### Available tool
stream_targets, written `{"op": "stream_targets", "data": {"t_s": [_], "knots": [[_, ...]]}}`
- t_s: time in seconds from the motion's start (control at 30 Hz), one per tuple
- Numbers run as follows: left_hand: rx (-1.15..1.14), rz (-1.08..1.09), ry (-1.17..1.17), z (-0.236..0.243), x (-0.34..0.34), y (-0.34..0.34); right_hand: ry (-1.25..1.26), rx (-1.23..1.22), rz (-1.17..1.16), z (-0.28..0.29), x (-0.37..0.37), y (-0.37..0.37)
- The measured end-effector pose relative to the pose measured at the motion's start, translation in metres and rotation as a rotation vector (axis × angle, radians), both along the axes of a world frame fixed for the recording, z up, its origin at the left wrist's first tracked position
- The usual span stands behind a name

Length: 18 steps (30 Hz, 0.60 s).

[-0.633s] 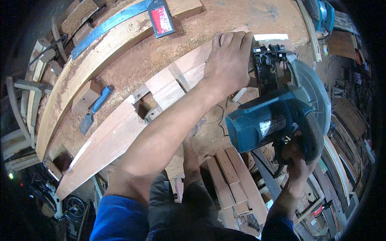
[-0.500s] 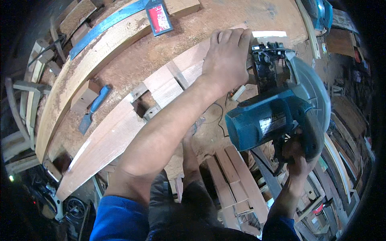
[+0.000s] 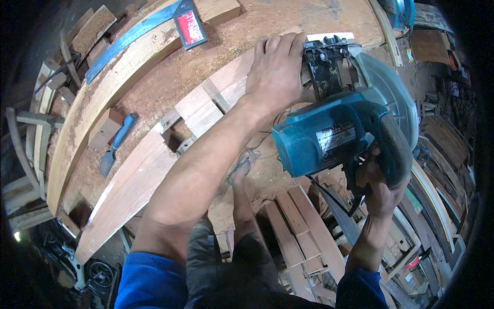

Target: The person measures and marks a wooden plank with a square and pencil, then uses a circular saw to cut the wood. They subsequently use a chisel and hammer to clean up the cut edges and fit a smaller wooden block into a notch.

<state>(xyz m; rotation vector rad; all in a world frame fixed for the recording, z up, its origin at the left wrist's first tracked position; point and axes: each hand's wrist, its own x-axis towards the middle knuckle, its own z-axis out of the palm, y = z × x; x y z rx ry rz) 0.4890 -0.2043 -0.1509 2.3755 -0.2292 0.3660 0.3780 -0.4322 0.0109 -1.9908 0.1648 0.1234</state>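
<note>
My right hand (image 3: 378,188) is wrapped round the rear handle of a teal circular saw (image 3: 316,136). The saw's black base plate rests at the right end of a long curved wooden board (image 3: 136,177), close beside my left hand. Across that end, my left hand (image 3: 275,72) grips the board from above, its fingers bent over the far side and its thumb mostly hidden. Notches are cut into the board's middle. The saw's clear round guard faces right; its blade cannot be made out.
Beyond the board, a thick curved beam (image 3: 67,149) carries a blue-bladed try square (image 3: 190,28). A blue-handled chisel (image 3: 121,135) lies by a wooden block (image 3: 105,129) on the dusty bench. Stacked planks (image 3: 303,232) lie below; a black cord (image 3: 337,198) hangs from the saw.
The saw and both hands appear slightly further left and up in the picture, while the whole view has shifted a little. Both grips stay the same.
</note>
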Motion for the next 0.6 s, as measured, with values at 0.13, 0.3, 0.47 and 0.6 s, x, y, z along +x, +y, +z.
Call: {"op": "stream_targets", "data": {"t_s": [0.13, 0.3, 0.47, 0.6], "knots": [[-0.031, -0.006, 0.012, 0.004, -0.002, -0.001, 0.063, 0.078, -0.014, 0.004, 0.004, 0.006], [0.138, -0.022, 0.019, -0.002, 0.000, 0.002, 0.008, 0.097, -0.033, 0.007, 0.012, 0.022], [0.128, -0.006, -0.004, -0.008, 0.000, 0.000, 0.023, 0.099, 0.079, 0.002, 0.017, 0.012], [0.107, -0.008, -0.010, -0.009, 0.001, 0.000, -0.025, 0.010, 0.030, 0.001, 0.020, 0.017]]}}
